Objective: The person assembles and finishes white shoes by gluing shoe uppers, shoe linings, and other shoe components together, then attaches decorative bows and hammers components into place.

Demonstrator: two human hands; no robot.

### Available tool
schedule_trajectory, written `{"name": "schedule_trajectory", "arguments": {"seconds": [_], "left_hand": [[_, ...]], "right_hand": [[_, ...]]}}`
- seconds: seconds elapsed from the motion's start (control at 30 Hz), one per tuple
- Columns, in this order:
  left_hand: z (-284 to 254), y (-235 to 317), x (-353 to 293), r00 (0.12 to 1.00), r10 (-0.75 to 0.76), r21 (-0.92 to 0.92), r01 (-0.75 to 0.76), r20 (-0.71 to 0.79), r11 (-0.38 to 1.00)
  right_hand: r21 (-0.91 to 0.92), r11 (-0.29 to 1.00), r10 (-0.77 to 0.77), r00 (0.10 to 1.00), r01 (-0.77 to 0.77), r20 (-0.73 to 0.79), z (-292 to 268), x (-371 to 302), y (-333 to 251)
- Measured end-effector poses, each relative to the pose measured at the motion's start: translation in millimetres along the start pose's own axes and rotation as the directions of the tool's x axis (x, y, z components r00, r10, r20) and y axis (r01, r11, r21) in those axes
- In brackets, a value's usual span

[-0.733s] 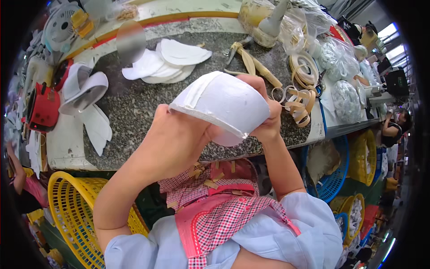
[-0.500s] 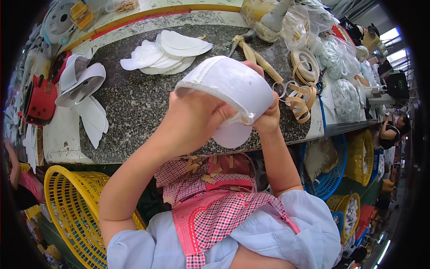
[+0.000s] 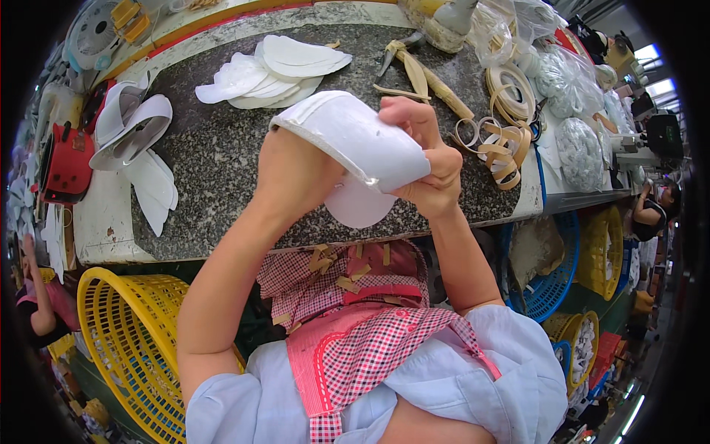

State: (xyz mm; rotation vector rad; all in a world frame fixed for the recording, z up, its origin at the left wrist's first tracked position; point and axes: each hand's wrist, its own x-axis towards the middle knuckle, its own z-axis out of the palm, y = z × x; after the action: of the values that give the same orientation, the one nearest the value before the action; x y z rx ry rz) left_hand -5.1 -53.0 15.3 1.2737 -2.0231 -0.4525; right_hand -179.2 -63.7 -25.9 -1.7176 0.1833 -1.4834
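A white curved piece like a slipper upper (image 3: pixel 355 137) is held up above the dark speckled stone slab (image 3: pixel 214 200). A rounded white flap (image 3: pixel 359 206) hangs below its band. My left hand (image 3: pixel 292 177) reaches into the hollow of the upper, its fingers mostly hidden there. With thumb and fingers my right hand (image 3: pixel 436 166) grips the right edge, its index finger bent over the top. Behind lies a pile of flat white rounded pieces (image 3: pixel 281 70). A wooden-handled hammer (image 3: pixel 436 92) and a tan strip (image 3: pixel 399 93) lie beyond my right hand.
More white curved bands (image 3: pixel 140 122) and flat pieces (image 3: pixel 151 189) lie at left, beside a red container (image 3: pixel 66 163). Tan tape coils (image 3: pixel 510 96) and plastic bags (image 3: pixel 580 148) are at right. A yellow basket (image 3: pixel 126 285) and a blue basket (image 3: pixel 558 277) stand below the table edge.
The upper has shifted left and turned slightly in my hands. My right fingers have come round its top edge, with the index finger now raised and bent.
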Motion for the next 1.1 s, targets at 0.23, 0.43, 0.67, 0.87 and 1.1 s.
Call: {"name": "schedule_trajectory", "arguments": {"seconds": [0.23,0.43,0.67,0.87,1.1], "left_hand": [[-20.3,-5.5,-7.9,0.988,0.154,0.05,-0.155,0.033,0.987],[-31.2,-10.1,-19.8,0.944,0.327,0.225,-0.328,0.042,0.918],[-29.7,-8.8,-18.6,0.902,0.318,0.441,-0.422,0.291,0.792],[-34.7,-0.7,-8.4,0.899,0.178,0.567,-0.395,0.4,0.722],[-4.8,-28.8,-19.0,0.836,-0.028,0.573,-0.351,0.548,0.741]], "right_hand": [[0.093,0.98,0.196,0.935,-0.176,-0.294,3.4,-8.9,3.6],[-0.073,0.997,-0.021,0.981,0.007,-0.193,1.6,6.0,2.3],[-0.367,0.93,-0.072,0.986,0.012,-0.151,3.0,4.8,3.0],[-0.636,0.757,0.084,0.988,-0.149,-0.131,9.4,-8.2,1.1],[-0.741,0.336,0.537,0.765,-0.581,-0.356,16.4,-25.6,11.4]]}}
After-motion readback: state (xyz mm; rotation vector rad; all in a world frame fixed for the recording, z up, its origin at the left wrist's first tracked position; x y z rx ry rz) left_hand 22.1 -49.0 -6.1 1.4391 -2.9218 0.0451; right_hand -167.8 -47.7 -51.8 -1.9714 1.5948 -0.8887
